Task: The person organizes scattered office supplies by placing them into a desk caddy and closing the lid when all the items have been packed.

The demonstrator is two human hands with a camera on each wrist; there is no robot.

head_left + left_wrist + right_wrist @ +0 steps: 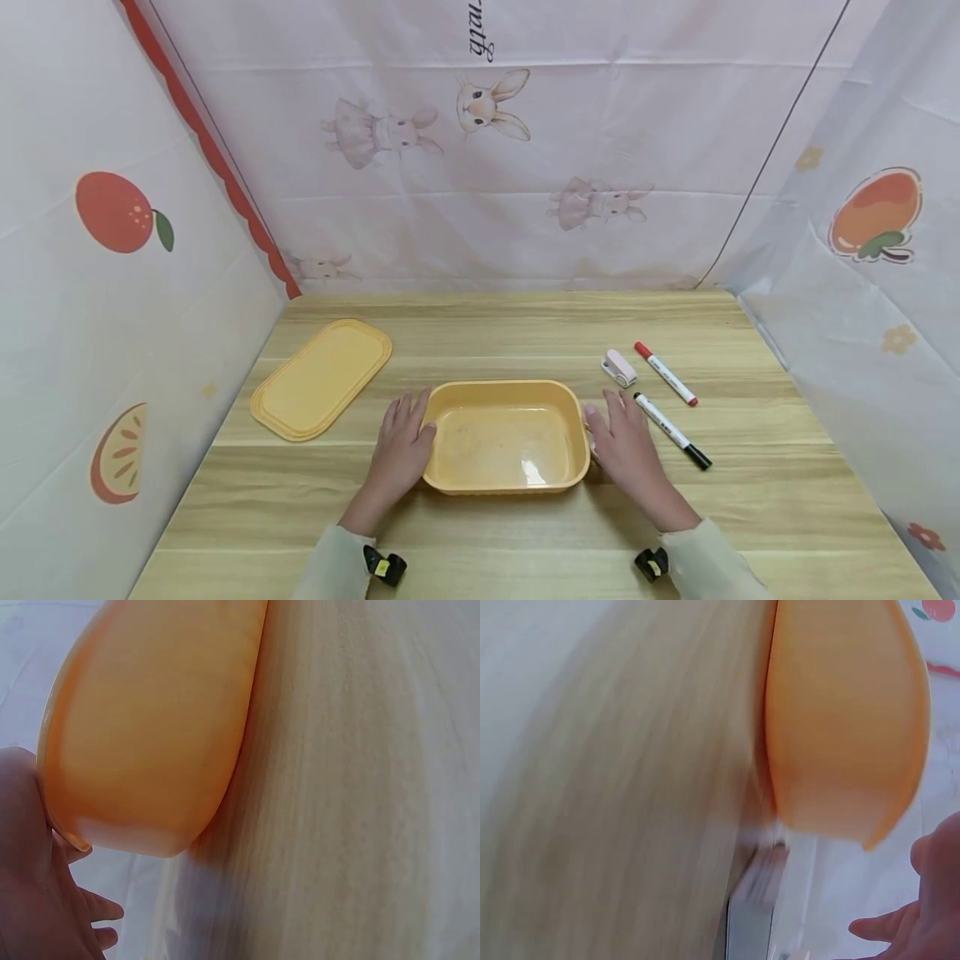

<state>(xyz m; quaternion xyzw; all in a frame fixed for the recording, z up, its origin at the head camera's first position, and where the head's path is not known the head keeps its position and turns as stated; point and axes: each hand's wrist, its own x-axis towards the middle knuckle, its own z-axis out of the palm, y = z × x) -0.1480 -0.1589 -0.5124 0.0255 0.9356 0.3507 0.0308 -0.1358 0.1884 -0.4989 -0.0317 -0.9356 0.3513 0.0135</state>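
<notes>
A yellow rectangular plastic container without its lid stands on the wooden table between both hands. My left hand lies along its left end, thumb at the rim and fingers extended on the outside. In the left wrist view, the hand touches the container's rim. Beside the right end is my right hand, fingers extended; the right wrist view shows this hand a little apart from the container wall. A light, flat item lies by that end, mostly hidden from the head view.
A matching yellow lid lies flat at the left. To the right are a pink-and-white clip-like item, a red-capped marker and a black-capped marker. Printed cloth walls border the table's back and sides.
</notes>
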